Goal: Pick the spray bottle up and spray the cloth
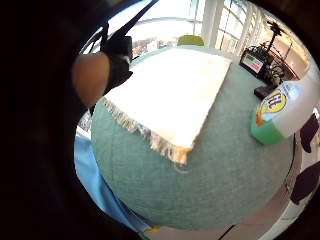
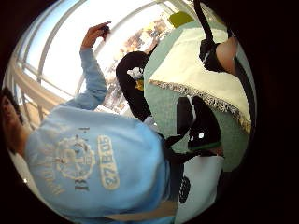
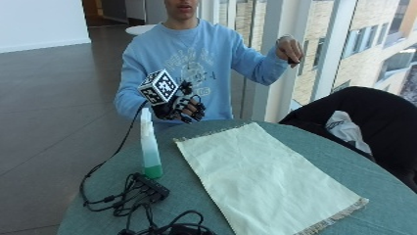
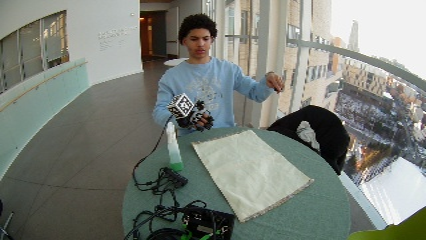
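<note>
So: round table [image 3: 287,142] with a teal-green fabric top, by tall windows looking out on buildings; dark polished floor and a white wall behind the person. Cream cloth [image 3: 261,178] lies flat at table centre, fringed at both short ends, long axis running from 11 to 5 o'clock in the outside view. Spray bottle [image 3: 150,147] stands upright just beside the cloth at its 9 o'clock, apart from it, green liquid low in the base. Gloved right hand [image 3: 179,108] hovers above the table edge near the bottle top, at its 1 o'clock, not touching it; fingers loosely curled, holding nothing. Bare hand [image 3: 289,49] is raised at shoulder height. Black hub with tangled cables [image 3: 147,188] sits at the bottle's 6 o'clock. Black jacket [image 3: 355,122] on a chair at the cloth's 2 o'clock.
</note>
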